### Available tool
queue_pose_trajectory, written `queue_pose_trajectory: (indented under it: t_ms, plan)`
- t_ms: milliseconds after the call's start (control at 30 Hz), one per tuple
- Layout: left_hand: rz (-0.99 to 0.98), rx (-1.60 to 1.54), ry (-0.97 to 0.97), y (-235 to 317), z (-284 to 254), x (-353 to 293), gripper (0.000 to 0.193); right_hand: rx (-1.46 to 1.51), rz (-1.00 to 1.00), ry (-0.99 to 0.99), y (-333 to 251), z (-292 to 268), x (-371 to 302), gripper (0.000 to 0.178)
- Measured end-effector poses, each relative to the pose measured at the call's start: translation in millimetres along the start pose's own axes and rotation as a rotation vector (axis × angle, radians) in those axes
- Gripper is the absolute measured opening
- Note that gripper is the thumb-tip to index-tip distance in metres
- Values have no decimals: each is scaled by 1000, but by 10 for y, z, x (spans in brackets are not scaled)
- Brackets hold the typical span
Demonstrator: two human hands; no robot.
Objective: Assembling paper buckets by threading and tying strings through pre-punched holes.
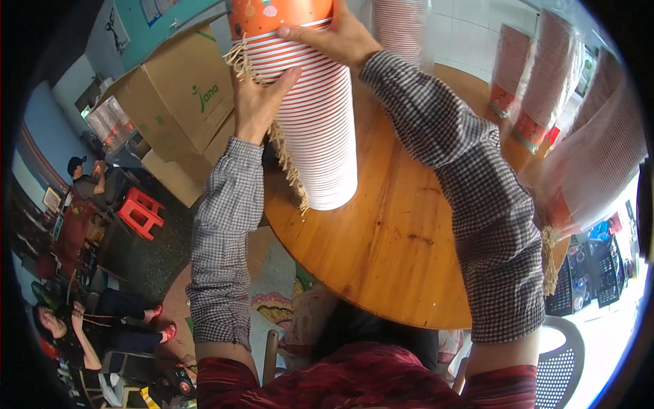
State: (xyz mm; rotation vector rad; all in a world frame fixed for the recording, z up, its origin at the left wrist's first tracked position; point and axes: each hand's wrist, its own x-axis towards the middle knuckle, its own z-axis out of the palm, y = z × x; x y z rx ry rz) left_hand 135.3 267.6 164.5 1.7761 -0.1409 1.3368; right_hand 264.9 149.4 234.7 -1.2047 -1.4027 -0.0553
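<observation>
A tall stack of nested paper cups (313,129) stands in front of me, white-rimmed with thin red lines. Its far end is an orange printed cup wall (283,15). My left hand (259,102) is closed round the left side of the stack, thumb lying across the rims. Higher up, my right hand (340,39) grips the right side beside the orange cup, its thumb over the top rims; most fingers of both hands are hidden behind the stack. Tan cord loops (285,160) hang along the left side. The stack's white end is over the wooden table (395,252).
More cup stacks in clear plastic (545,75) stand along the table's right side, with another wrapped stack (398,31) at the back. An open cardboard box (174,102) is at left, near a red stool (141,213). Two people (92,178) sit at far left.
</observation>
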Motion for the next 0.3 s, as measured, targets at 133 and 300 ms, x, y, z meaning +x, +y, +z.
queue_pose_trajectory:
  t_ms: [133,300]
  plan:
    - [-105,145,-6,83,-189,-55,61,-93,-115,-14,-5,-29,-105,100]
    - [-163,173,220,-190,-372,-474,53,68,-78,-161,711,-122,-573,83]
